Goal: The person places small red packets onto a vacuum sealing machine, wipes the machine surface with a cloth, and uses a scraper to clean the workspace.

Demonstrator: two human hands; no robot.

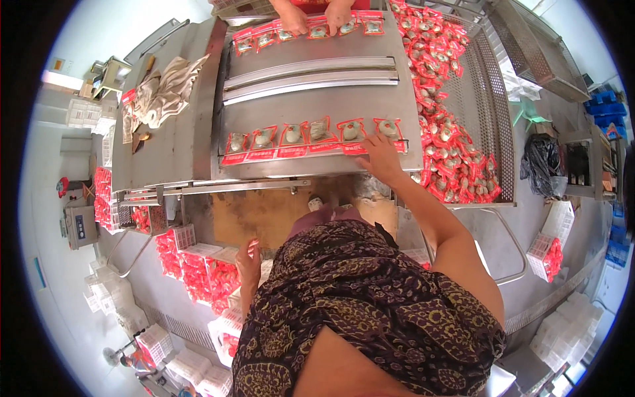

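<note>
My right hand (pixel 381 158) rests with spread fingers at the right end of the near row, on the red edge of a clear and red pouch (pixel 388 128) with a pale round item inside. Several like pouches lie side by side to its left, such as one at the row's left end (pixel 237 143), on the steel table of a packing machine (pixel 317 106). My left hand (pixel 249 255) hangs low beside my body, away from the table, its fingers partly curled; nothing clear shows in it. Across the table, a co-worker's two hands touch a far row of pouches (pixel 318 32).
Two metal bars (pixel 310 79) cross the table between the rows. At right, a perforated metal tray (pixel 488 109) holds a heap of filled pouches (pixel 439 134). A crumpled cloth (pixel 166 92) lies on the left steel surface. Crates of red pouches (pixel 211 275) stand behind me at left.
</note>
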